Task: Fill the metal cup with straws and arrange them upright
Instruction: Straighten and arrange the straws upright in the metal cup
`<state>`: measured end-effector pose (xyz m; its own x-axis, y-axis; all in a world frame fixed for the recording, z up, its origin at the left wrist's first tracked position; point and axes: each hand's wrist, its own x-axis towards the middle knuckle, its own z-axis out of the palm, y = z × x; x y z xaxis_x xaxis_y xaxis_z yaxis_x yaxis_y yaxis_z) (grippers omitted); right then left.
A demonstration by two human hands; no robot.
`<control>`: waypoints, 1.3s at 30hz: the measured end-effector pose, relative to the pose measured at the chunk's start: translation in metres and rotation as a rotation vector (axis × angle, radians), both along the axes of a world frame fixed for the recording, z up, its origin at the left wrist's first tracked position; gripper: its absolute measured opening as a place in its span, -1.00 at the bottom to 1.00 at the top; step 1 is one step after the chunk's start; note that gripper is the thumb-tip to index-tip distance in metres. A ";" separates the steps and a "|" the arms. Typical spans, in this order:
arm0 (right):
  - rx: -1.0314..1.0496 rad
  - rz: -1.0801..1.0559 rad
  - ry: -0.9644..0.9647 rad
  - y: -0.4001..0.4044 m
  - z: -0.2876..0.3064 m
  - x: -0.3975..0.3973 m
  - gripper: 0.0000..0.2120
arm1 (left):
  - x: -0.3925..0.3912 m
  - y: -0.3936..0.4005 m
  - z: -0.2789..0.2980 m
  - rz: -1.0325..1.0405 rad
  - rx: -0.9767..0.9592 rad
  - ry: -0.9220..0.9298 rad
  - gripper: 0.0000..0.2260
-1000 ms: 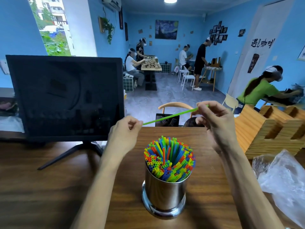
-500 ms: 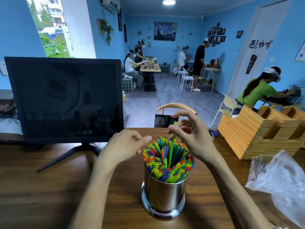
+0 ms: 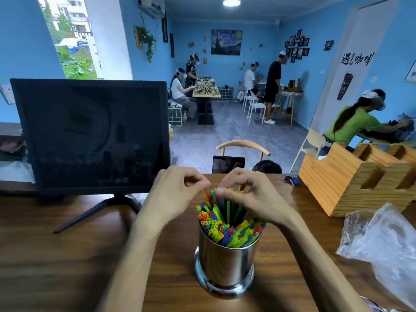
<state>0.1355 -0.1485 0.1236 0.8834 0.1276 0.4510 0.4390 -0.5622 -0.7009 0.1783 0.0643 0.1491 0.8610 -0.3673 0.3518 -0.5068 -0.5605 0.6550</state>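
Bench (image 3: 67, 255) of dark brown wood fills the lower view and carries everything near. Largest on it is a black monitor (image 3: 90, 136), screen dark, on a splayed stand at the left. At the right edge stands a wooden rack (image 3: 333, 181) with open slots, and in front of it lies a crumpled clear bag (image 3: 387, 246). The cup (image 3: 225, 264), shiny metal with a wider foot, stands near the front edge in the middle, between the two forearms. Straws (image 3: 227, 224) in red, blue, green, yellow and orange pack it tightly; the ones at the front stand lower with their open ends showing, and those at the back rise taller under the hands. The left hand (image 3: 173, 194) hovers just left of the taller straws, fingers (image 3: 200, 180) curled in, thumb tip and forefinger tip brought close together at the top of a red straw; whether they actually pinch it cannot be told. The right hand (image 3: 252, 197) sits over the tall straws from the right, fingers bent and thumb stretched leftward, its fingertips touching the straw tops, with some straws passing behind the thumb; a firm grip on any single straw cannot be made out. The two thumbs lie near each other, just apart.
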 end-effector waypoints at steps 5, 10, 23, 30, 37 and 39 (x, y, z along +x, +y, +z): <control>-0.131 0.052 0.043 0.009 0.005 -0.001 -0.66 | -0.019 -0.015 0.010 -0.155 -0.562 -0.179 -0.87; -0.041 0.051 0.021 0.007 0.005 -0.002 -0.85 | -0.015 -0.017 0.012 -0.034 -0.964 -0.311 -0.85; 0.722 -0.094 -0.054 -0.021 0.024 -0.020 -0.84 | 0.005 -0.005 -0.015 0.252 -0.615 0.049 -0.93; 0.696 -0.215 -0.276 -0.019 0.025 -0.016 -0.88 | -0.004 -0.002 -0.008 0.119 -0.694 0.146 -0.91; -0.052 0.060 0.184 -0.001 0.017 -0.013 -0.85 | -0.012 -0.013 0.011 0.151 -1.180 -0.161 -0.90; -0.211 0.038 0.187 0.005 0.014 -0.011 -0.82 | -0.013 -0.019 0.008 0.055 -1.044 -0.149 -0.89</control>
